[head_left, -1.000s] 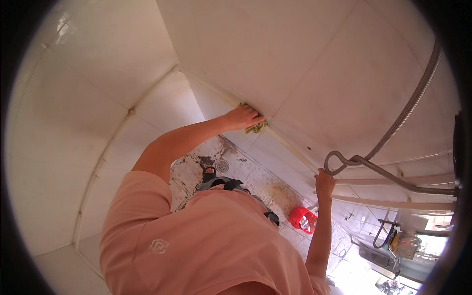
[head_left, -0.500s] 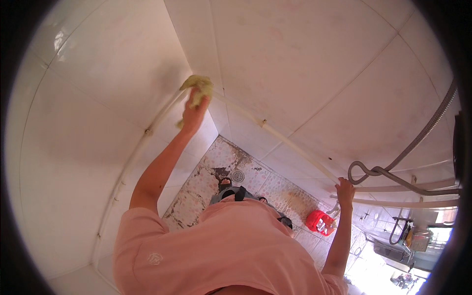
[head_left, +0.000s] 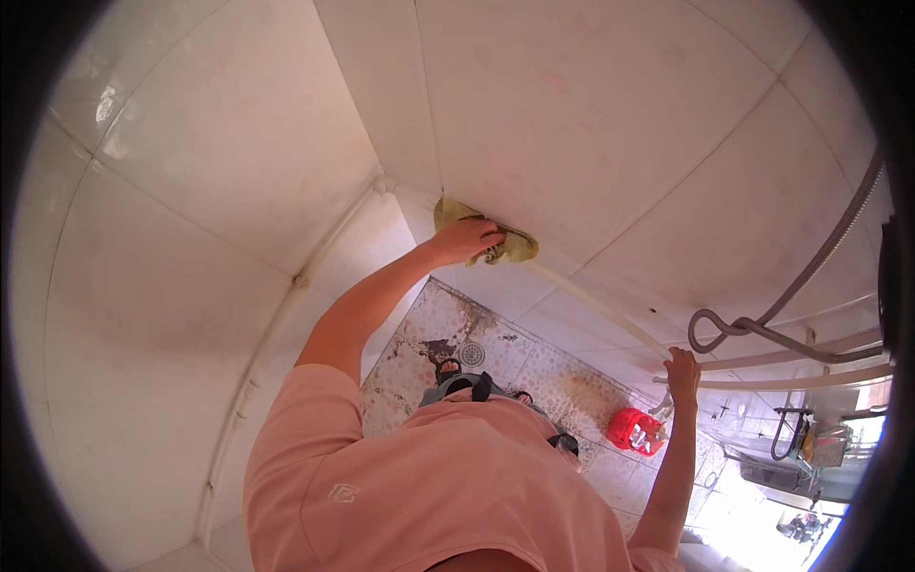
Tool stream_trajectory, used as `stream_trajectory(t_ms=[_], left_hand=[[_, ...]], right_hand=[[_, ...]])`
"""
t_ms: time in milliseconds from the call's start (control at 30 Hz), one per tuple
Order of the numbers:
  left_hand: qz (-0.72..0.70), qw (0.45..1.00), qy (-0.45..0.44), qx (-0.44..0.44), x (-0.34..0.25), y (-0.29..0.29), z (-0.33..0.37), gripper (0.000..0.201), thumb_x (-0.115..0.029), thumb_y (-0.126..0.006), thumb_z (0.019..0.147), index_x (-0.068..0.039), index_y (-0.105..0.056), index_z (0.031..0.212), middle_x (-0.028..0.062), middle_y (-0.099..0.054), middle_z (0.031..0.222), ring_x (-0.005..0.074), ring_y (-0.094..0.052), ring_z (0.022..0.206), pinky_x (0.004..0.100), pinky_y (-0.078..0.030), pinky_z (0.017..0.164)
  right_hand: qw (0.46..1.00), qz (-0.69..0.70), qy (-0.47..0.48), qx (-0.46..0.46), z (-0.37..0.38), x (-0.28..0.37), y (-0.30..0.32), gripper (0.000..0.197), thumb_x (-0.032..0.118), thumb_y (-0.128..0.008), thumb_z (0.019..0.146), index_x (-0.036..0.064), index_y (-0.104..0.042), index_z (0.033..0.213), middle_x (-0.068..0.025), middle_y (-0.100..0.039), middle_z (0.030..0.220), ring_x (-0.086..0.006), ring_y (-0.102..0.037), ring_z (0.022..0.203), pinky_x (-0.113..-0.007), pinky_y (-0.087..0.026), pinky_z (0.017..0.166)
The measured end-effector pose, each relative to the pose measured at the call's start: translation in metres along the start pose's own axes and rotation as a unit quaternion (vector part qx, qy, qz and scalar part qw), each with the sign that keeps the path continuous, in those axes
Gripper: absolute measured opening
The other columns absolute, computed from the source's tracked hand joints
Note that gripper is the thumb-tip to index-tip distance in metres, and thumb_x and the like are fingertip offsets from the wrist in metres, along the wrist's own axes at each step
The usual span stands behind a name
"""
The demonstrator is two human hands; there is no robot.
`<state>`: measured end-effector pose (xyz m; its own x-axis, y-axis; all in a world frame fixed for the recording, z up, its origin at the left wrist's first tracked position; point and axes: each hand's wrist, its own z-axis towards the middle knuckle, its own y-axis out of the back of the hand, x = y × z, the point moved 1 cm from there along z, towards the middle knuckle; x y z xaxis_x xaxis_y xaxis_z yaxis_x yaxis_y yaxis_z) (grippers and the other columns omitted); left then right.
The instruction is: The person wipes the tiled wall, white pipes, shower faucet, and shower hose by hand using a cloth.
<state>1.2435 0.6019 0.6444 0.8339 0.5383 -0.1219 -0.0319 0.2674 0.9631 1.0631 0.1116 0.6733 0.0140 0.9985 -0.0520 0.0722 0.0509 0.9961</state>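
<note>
Left hand point(head_left: 467, 240): olive-yellow cloth point(head_left: 519, 247) is being pinched against slim cream pipe point(head_left: 600, 307).
Right hand point(head_left: 682, 377): pipe is being touched; grip indiscernible.

floor point(head_left: 524, 358): pale tiles, pinkish pattern | round drain point(head_left: 472, 355): set into tiles | dark stain point(head_left: 437, 349): just left of drain | brownish patch point(head_left: 587, 390): near wall base | red container point(head_left: 627, 431): right side, whitish contents | sandalled foot point(head_left: 449, 367): beside stain

Rumpled matt cloth point(head_left: 519, 247), smooth plastic-looking pipe point(head_left: 600, 310), glossy wall tiles point(head_left: 210, 181), ribbed metallic hose point(head_left: 827, 251), shiny plastic-looking basket point(head_left: 624, 430)
</note>
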Motion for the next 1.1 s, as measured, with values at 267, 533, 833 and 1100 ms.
stream_trajectory(t_ms=[267,533,833,1100], left_hand=[[0.023,0.996,-0.033,-0.077,0.017,-0.001,-0.015,0.040,-0.004,-0.049,0.074,-0.010,-0.049,0.114,0.0063,-0.053,0.100,0.0192,-0.051,0.092,0.0303,-0.043,0.077],[-0.573,0.689,0.351,-0.271,-0.035,0.049,0.027,0.032,-0.029,-0.057,0.082,0.000,-0.054,0.096,0.0032,-0.057,0.084,0.0118,-0.051,0.077,0.0243,-0.041,0.069],[-0.168,0.888,0.215,-0.370,-0.039,0.057,-0.001,0.023,-0.007,-0.054,0.076,-0.003,-0.052,0.099,0.0128,-0.057,0.095,0.0282,-0.055,0.088,0.0350,-0.043,0.077],[-0.068,0.984,0.100,-0.132,-0.039,-0.017,0.018,0.037,-0.001,-0.054,0.067,-0.008,-0.056,0.103,0.0062,-0.056,0.104,0.0247,-0.049,0.098,0.0361,-0.034,0.089]], right_hand=[[0.998,0.019,0.007,-0.067,0.001,0.002,-0.006,0.030,0.011,-0.065,0.066,0.0069,-0.056,0.093,-0.0110,-0.058,0.088,-0.0275,-0.054,0.085,-0.038,-0.044,0.072],[0.998,0.050,-0.033,-0.011,0.003,0.001,0.001,0.031,0.011,-0.064,0.067,0.0065,-0.056,0.097,-0.0119,-0.058,0.089,-0.0309,-0.055,0.087,-0.041,-0.044,0.074],[0.998,0.048,0.000,-0.029,0.006,-0.007,-0.008,0.030,0.010,-0.063,0.068,0.0065,-0.056,0.097,-0.0137,-0.058,0.090,-0.0326,-0.056,0.083,-0.042,-0.044,0.072],[0.998,0.046,0.013,-0.033,0.007,-0.002,-0.002,0.029,0.011,-0.063,0.068,0.0066,-0.056,0.096,-0.0123,-0.059,0.088,-0.0305,-0.056,0.085,-0.040,-0.044,0.073]])
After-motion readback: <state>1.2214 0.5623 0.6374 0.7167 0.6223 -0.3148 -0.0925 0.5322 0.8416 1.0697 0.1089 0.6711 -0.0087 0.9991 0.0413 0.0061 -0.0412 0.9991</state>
